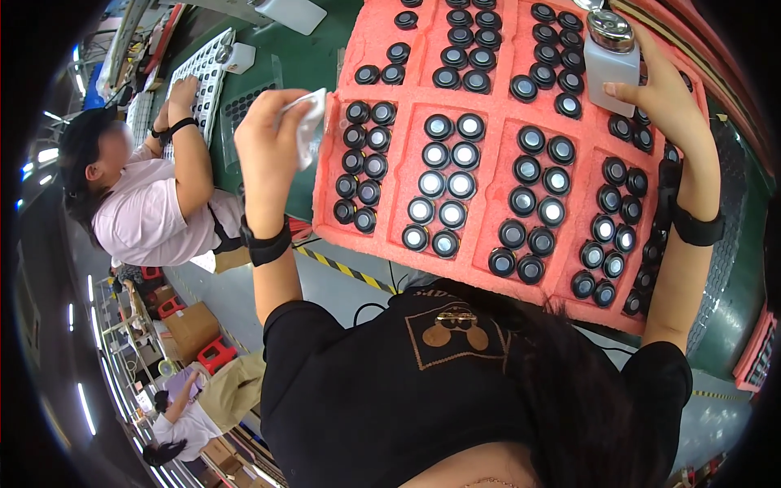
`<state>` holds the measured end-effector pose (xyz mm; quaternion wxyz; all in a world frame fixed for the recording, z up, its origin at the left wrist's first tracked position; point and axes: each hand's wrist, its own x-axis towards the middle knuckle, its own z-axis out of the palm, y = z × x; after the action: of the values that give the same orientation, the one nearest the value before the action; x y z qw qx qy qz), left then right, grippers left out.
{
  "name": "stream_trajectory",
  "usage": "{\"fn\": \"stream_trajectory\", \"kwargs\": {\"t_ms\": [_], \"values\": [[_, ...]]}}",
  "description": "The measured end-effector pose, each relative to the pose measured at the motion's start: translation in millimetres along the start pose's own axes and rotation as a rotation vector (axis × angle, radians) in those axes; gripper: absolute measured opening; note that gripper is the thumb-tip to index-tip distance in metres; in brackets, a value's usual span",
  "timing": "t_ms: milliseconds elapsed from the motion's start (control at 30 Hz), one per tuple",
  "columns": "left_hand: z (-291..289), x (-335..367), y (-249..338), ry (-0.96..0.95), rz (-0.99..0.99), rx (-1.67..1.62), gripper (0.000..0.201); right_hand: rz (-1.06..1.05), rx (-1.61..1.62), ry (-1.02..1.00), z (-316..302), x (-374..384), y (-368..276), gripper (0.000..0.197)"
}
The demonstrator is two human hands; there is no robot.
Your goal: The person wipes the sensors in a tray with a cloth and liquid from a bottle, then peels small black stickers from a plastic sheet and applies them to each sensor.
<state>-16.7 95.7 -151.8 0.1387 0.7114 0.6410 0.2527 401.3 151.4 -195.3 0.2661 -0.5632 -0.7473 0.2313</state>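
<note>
A pink foam tray (390, 244) lies before me, its compartments filled with rows of small round black parts (465, 154) that have shiny, lens-like centres. Off the tray's left edge, my left hand (268, 142) is raised, its fingers closed on a folded white wipe (311, 130). My right hand (663, 98) grips a translucent white dispenser bottle (612, 69) with a metal top, above the far right compartments. The bottle and my right arm cover some of the parts there. Both my wrists wear black bands.
At the left a co-worker (154, 195) handles a white tray (213, 61) with dark parts, a small white bottle (238, 58) beside it. Another white bottle (294, 11) lies at the far edge. Bubble wrap (726, 244) covers the green table on the right. Other people (183, 423) are behind.
</note>
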Motion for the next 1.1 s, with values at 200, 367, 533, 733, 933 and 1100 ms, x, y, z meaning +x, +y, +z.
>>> {"fn": "stream_trajectory", "kwargs": {"t_ms": [200, 367, 533, 733, 933, 1100], "values": [[-5.9, -13.7, -24.6, 0.013, 0.081, -0.190, 0.007, -0.039, -0.045, -0.008, 0.3, 4.6, 3.8, 0.077], [-4.1, -15.8, -15.4, -0.181, -0.046, -0.820, 0.008, -0.042, -0.009, -0.028, -0.7, 6.6, 2.8, 0.076], [4.7, -3.6, -9.4, -0.017, -0.090, -0.310, 0.013, -0.017, -0.002, -0.022, -0.1, 6.3, -0.4, 0.075], [34.6, 3.0, -7.3, 0.066, 0.382, 0.505, 0.011, 0.014, -0.003, -0.058, -0.7, 7.5, -3.4, 0.075], [41.6, -13.3, -16.8, -0.088, 0.340, 0.162, 0.026, -0.005, -0.037, -0.016, -0.4, 7.2, 0.3, 0.075], [40.0, -34.4, -9.6, -0.092, 0.385, 0.232, 0.038, 0.017, -0.046, -0.023, -0.5, 7.2, -0.7, 0.074]]}}
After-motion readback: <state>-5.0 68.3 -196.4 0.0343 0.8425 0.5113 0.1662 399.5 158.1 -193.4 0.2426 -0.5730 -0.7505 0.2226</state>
